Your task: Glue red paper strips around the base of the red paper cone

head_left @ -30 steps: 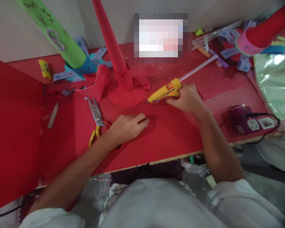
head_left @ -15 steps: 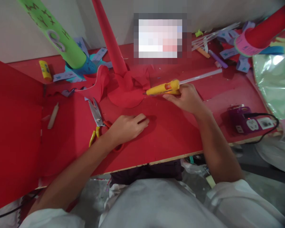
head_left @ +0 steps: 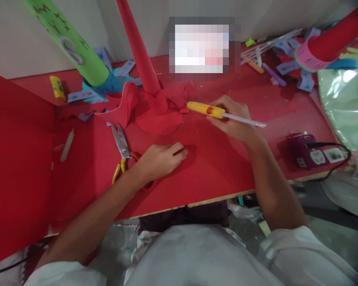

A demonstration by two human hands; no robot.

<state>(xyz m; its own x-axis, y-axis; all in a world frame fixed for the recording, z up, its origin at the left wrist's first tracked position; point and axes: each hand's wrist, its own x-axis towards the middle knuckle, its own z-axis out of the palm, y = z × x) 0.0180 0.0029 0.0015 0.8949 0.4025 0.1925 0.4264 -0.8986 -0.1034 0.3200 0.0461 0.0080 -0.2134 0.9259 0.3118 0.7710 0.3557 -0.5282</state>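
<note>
The glue gun (head_left: 201, 108) is at the right of the red cone (head_left: 140, 51), its nozzle pointing left at the red folds around the cone's foot; whether the tip touches them cannot be told. A clear glue stick (head_left: 244, 120) juts from its back end, slanting over the wrist. The right hand (head_left: 233, 119) holds the gun in a closed grip, thumb on the near side, most of the handle hidden. The left hand (head_left: 164, 159) rests on the red table (head_left: 214, 171) with a slack grip, fingers half curled and slightly parted.

Between the hands and the cone lies its round base (head_left: 159, 125). Scissors (head_left: 121, 145) lie with blades apart beside the left hand, one red handle partly hidden under its wrist. Beyond them a curled red sheet (head_left: 127, 107) stands close against the base's left side, in front of a green tube (head_left: 73, 43) leaning in a blue collar (head_left: 109, 84). A yellow tube (head_left: 57, 89) stands farther left, near a red panel (head_left: 18, 159). Well to the right are a purple box (head_left: 306, 151) with a black cable (head_left: 334, 144) and a shiny packet (head_left: 346, 103).
</note>
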